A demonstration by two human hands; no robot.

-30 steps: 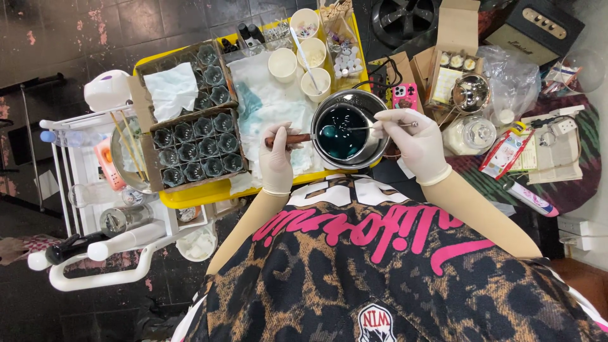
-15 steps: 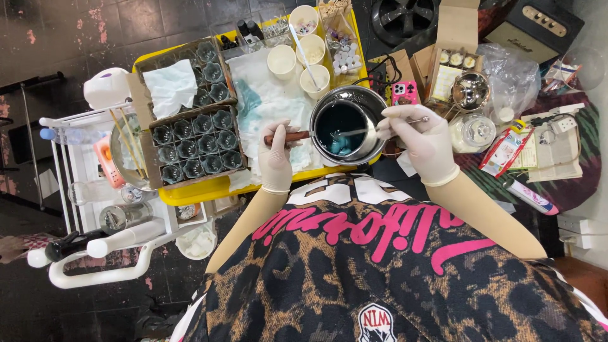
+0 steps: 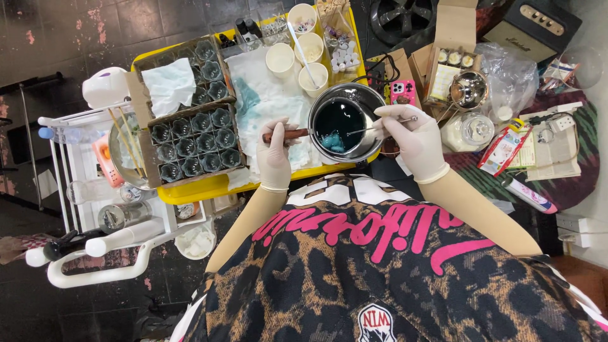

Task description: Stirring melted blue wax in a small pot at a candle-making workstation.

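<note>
A small metal saucepan (image 3: 362, 96) with dark teal liquid sits tilted at the near edge of a yellow tray (image 3: 209, 189). My left hand (image 3: 275, 151), in a pale glove, grips its wooden handle (image 3: 294, 133). My right hand (image 3: 411, 136), also gloved, holds a thin metal spoon (image 3: 373, 126) whose tip reaches into the pan near a lump of lighter blue material. Left of the pan lies a white cloth (image 3: 266, 104) stained teal.
On the tray, a cardboard box (image 3: 190, 136) holds several small glass jars, with crumpled white paper on top. Paper cups (image 3: 297, 47) stand behind the pan. A pink phone (image 3: 403, 92), a metal bowl (image 3: 469, 89), boxes and packets crowd the right. A white cart (image 3: 95, 190) stands left.
The pan has tipped and shifted slightly, and the spoon has moved within it, from across the liquid toward the near side. Both hands keep their grips.
</note>
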